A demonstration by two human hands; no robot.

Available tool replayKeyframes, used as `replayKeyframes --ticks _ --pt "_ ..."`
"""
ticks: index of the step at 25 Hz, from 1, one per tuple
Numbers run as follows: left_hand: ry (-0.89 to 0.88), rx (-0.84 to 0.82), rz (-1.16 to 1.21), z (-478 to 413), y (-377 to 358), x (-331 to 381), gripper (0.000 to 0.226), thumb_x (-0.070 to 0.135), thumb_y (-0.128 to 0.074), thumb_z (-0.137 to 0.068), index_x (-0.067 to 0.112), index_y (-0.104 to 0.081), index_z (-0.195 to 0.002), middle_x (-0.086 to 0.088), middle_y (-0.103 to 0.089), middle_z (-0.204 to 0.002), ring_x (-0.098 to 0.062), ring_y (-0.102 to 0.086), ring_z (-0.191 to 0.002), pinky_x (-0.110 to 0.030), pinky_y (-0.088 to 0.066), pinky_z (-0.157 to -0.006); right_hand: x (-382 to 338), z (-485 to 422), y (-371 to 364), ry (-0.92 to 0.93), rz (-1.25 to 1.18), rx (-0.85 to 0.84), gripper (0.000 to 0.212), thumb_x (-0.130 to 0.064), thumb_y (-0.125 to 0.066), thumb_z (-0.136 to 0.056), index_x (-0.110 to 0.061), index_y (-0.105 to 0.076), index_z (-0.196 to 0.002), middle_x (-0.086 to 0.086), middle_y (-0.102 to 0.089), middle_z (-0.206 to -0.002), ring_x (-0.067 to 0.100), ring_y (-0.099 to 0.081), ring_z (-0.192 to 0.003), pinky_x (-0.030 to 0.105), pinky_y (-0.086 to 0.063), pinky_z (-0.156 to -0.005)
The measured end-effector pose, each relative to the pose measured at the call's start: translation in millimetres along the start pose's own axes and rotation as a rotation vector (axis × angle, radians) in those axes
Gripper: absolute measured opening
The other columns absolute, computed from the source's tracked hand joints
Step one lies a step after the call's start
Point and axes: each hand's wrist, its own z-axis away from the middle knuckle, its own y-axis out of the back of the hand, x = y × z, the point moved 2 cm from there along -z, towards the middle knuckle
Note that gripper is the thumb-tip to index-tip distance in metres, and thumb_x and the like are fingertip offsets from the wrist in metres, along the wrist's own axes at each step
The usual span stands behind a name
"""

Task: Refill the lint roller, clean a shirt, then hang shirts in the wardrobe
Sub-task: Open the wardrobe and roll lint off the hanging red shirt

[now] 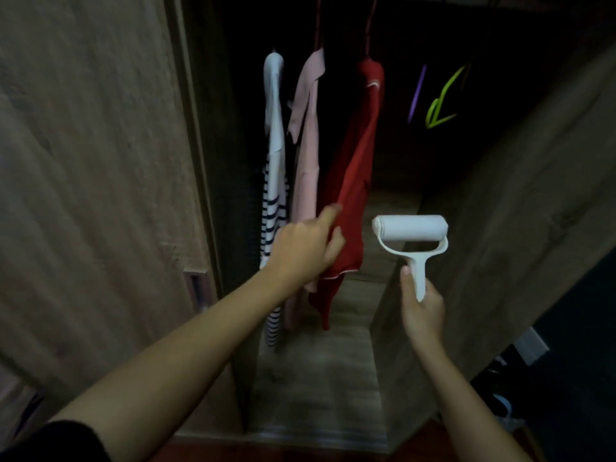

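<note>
White lint roller, red shirt, pink shirt, white navy-striped shirt, green hanger, purple hanger

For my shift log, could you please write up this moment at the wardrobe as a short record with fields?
setting: open wardrobe, dark inside
hanging, left to right: striped shirt, pink shirt, red shirt
bare hangers: purple hanger and green hanger, right of the shirts
left hand: at the red shirt's lower part, forefinger stretched out, thumb on the cloth
right hand: grips the lint roller by its handle, roll up, apart from the shirts
roller state: roll looks white and clean
</note>
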Motion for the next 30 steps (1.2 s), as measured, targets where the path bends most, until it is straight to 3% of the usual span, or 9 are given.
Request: replayKeyframes --ticks 2,4,7,11,14,19,23,28,30 --pt "0.408 -0.072 0.238 -30 -17 11 0.05 0.042 -0.051 -0.088 0.013 -0.048 -0.129 -0.014 -0.069 -0.084 -0.032 -0.066 -0.08 -0.035 -0.052 -0.068 -2 -23 9 0.026 0.001 -0.017 0.034 -0.035 -0.052 -0.092 -0.021 -0.05 -0.061 -0.003 -0.049 -0.057 0.01 -0.046 -0.056 0.027 -0.035 -0.055" --pt "0.519 -0.126 0.272 -39 -33 17 0.027 0.039 -0.057 -0.087 0.013 -0.061 -0.094 -0.008 -0.065 -0.075 -0.031 -0.064 -0.085 -0.032 -0.044 -0.067 -4 -46 16 0.062 -0.006 -0.049 0.031 -0.035 -0.051 -0.092 -0.021 -0.05 -0.064 -0.002 -0.047 -0.059 0.011 -0.045 -0.057 0.026 -0.034 -0.054" --pt "0.486 -0.064 0.27 -19 -31 19 0.029 0.033 -0.061 -0.086 0.017 -0.054 -0.063 0.002 -0.046 -0.056 -0.022 -0.054 -0.064 -0.028 -0.035 -0.059 3 -77 18 0.086 -0.048 -0.104 0.022 -0.042 -0.054 -0.089 -0.021 -0.051 -0.092 0.001 -0.056 -0.073 0.014 -0.051 -0.063 0.029 -0.04 -0.057" --pt "0.47 0.257 0.263 8 19 -21 0.016 0.033 -0.06 -0.085 0.018 -0.065 -0.08 -0.005 -0.053 -0.079 -0.007 -0.048 -0.069 -0.013 -0.034 -0.061 18 -85 -13 0.023 -0.228 -0.29 0.003 -0.028 -0.047 -0.09 -0.03 -0.046 -0.092 0.002 -0.048 -0.062 0.006 -0.041 -0.042 0.019 -0.031 -0.038" --pt "0.559 0.358 0.137 12 58 -59 0.017 0.029 -0.054 -0.092 0.017 -0.058 -0.081 -0.004 -0.059 -0.07 -0.004 -0.049 -0.061 -0.017 -0.033 -0.056 17 -59 -57 0.039 -0.344 -0.439 0.004 -0.027 -0.047 -0.083 -0.025 -0.049 -0.086 -0.001 -0.048 -0.059 0.003 -0.035 -0.033 0.015 -0.026 -0.03" --pt "0.59 0.541 0.03 10 88 -95 0.019 0.023 -0.061 -0.089 0.012 -0.059 -0.073 -0.011 -0.06 -0.063 -0.002 -0.047 -0.059 -0.009 -0.033 -0.054 -51 -37 -129 0.253 -0.401 -0.6 0.01 -0.035 -0.047 -0.088 -0.034 -0.057 -0.09 -0.008 -0.055 -0.061 0.006 -0.046 -0.043 0.021 -0.038 -0.041" --pt "0.526 0.564 0.145 6 94 -109 0.027 0.029 -0.06 -0.089 0.025 -0.052 -0.064 0.003 -0.051 -0.056 0.0 -0.04 -0.052 -0.019 -0.034 -0.05 -118 -46 -174 0.395 -0.381 -0.558 0.014 -0.034 -0.042 -0.096 -0.027 -0.052 -0.101 -0.007 -0.05 -0.057 0.004 -0.046 -0.042 0.023 -0.039 -0.043" --pt "0.475 0.565 0.204 5 96 -115 0.03 0.035 -0.053 -0.09 0.027 -0.048 -0.062 -0.004 -0.051 -0.058 -0.001 -0.039 -0.053 -0.027 -0.035 -0.05 -48 17 -188 0.389 -0.284 -0.548 0.024 -0.046 -0.039 -0.087 -0.038 -0.055 -0.104 -0.029 -0.065 -0.078 -0.021 -0.055 -0.07 0.001 -0.037 -0.062" --pt "0.454 0.546 0.198 6 97 -116 0.031 0.039 -0.051 -0.089 0.025 -0.049 -0.062 -0.005 -0.054 -0.065 -0.002 -0.04 -0.052 -0.025 -0.035 -0.05 -8 60 -182 0.372 -0.175 -0.601 0.025 -0.054 -0.037 -0.086 -0.052 -0.052 -0.106 -0.031 -0.066 -0.089 -0.019 -0.058 -0.08 0.004 -0.041 -0.069"
